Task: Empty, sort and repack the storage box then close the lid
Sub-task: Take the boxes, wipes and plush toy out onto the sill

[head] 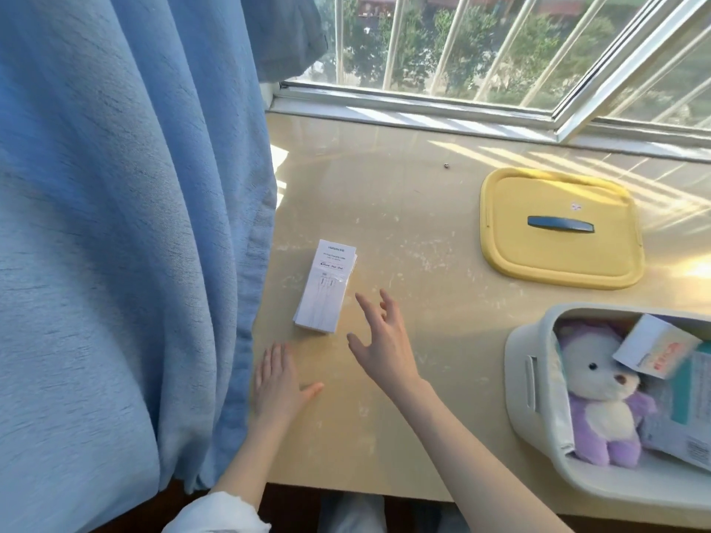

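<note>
Both bare forearms reach out from the near edge of the table (404, 194). Left of the storage box (538, 382), the left hand (279, 377) lies flat on the wood by the curtain (127, 225), fingers spread and holding nothing, apparently as a brace. Further from the box, the right hand (381, 340) hovers with fingers open and empty just beside a white cable carton (327, 288), which lies flat well left of the box; judging by the pose, the carton has just been set down or is about to be picked up, and the frame cannot settle which. Beyond the box, toward the window (500, 51), the yellow lid (558, 228) rests handle-up, parked clear of the sorting space. Inside the box, a purple and white plush bear (600, 398) leans against the near wall, with paper packages (677, 398) stacked on its right, so emptying looks barely begun.
</note>
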